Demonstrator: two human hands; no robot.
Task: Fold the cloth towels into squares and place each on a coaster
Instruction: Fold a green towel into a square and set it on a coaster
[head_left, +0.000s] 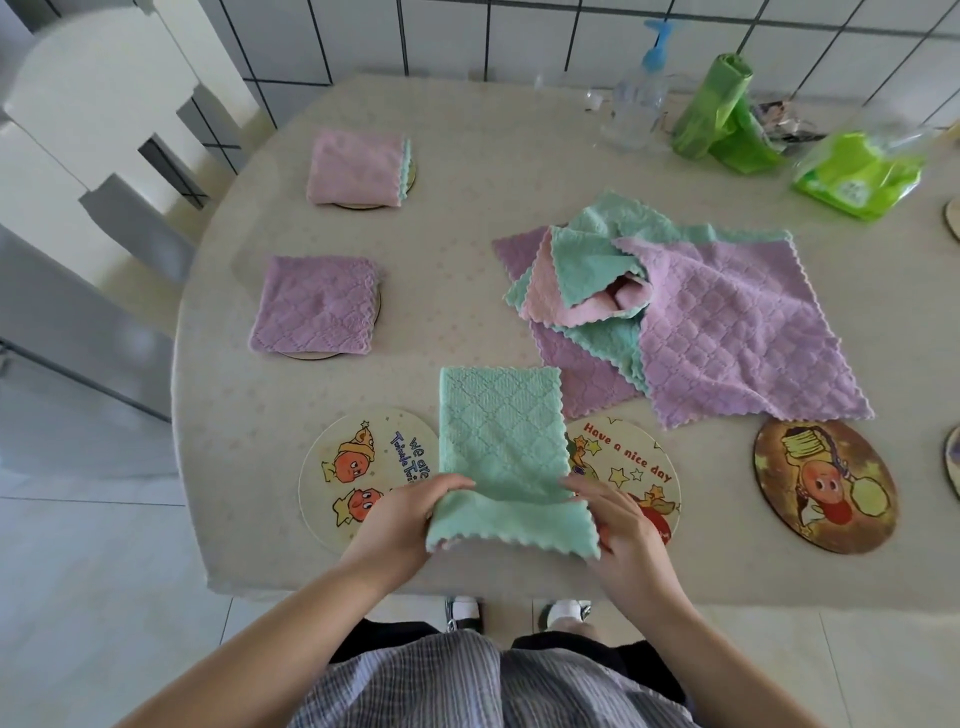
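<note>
Now both hands pinch the green towel (501, 447) by its near corners, left hand (400, 519) and right hand (618, 530) level, its long axis running straight away across the tabletop (467, 218) between two bare coasters, left coaster (358, 473) slightly nearer.

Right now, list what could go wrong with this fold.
1. The green towel lies over the edges of two coasters, so it could drag either one.
2. Both hands grip only its near edge; the far half may skew.
3. The unfolded towel pile covers part of one coaster.
</note>
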